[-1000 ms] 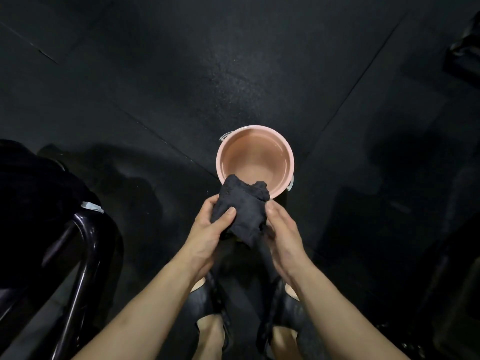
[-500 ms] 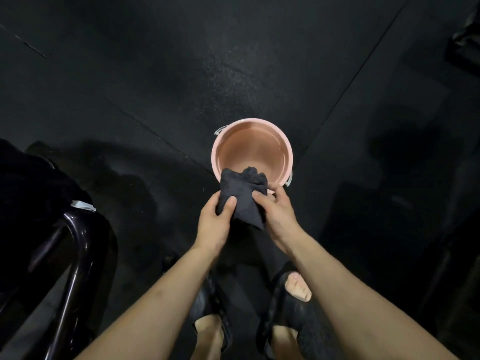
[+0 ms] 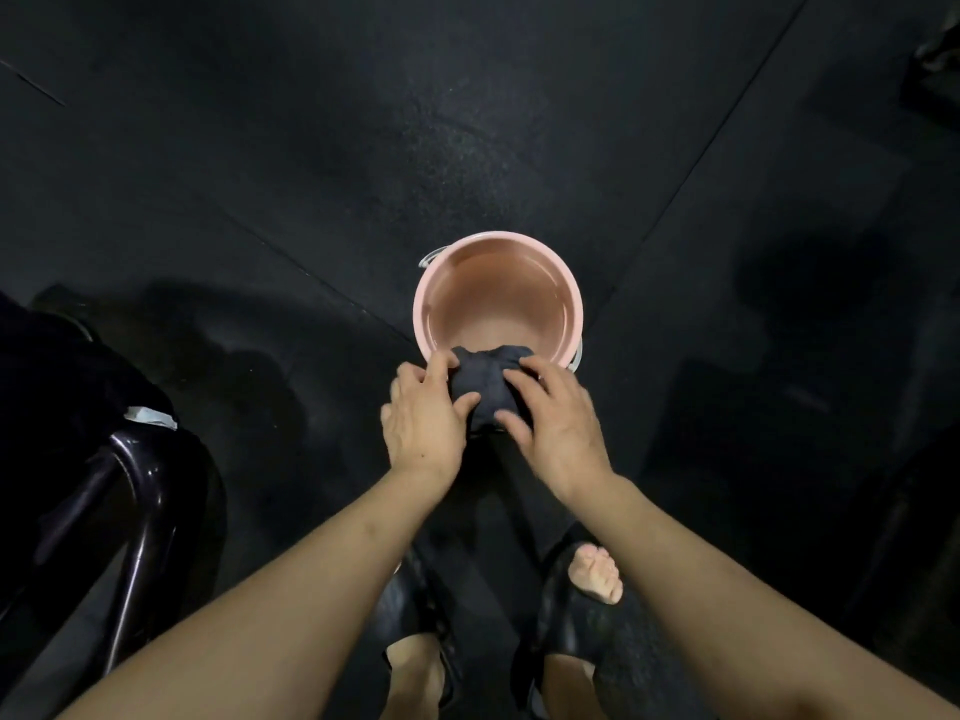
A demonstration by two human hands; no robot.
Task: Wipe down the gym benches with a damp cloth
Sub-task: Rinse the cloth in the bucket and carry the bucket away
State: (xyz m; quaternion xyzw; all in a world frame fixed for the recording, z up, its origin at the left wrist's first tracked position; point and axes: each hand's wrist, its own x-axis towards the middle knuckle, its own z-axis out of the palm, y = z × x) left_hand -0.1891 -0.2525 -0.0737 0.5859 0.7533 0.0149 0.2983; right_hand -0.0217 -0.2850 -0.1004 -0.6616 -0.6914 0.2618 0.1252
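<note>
Dark rubber gym flooring [image 3: 311, 148] fills our view, its mats meeting in thin seams, and a round pink plastic bucket [image 3: 574, 304] with water in it stands on it just beyond our feet. We hold the bunched black cloth [image 3: 485, 384] over the near rim of that bucket, and we judge that we keep it there so any drips fall into the water rather than onto the floor. Our left hand [image 3: 426, 418] grips the cloth's left side, fingers curled round it and thumb pressed on top; our right hand [image 3: 558, 423] does the same on the right side, so the cloth is squeezed between the two. This looks to us like wringing or wetting before any wiping starts. The cloth looks crumpled into a tight, creased lump, matte and dark; we cannot tell how wet it is. At near left a glossy black tubular metal frame [image 3: 140, 491] curves down, probably part of a bench, as yet untouched.
</note>
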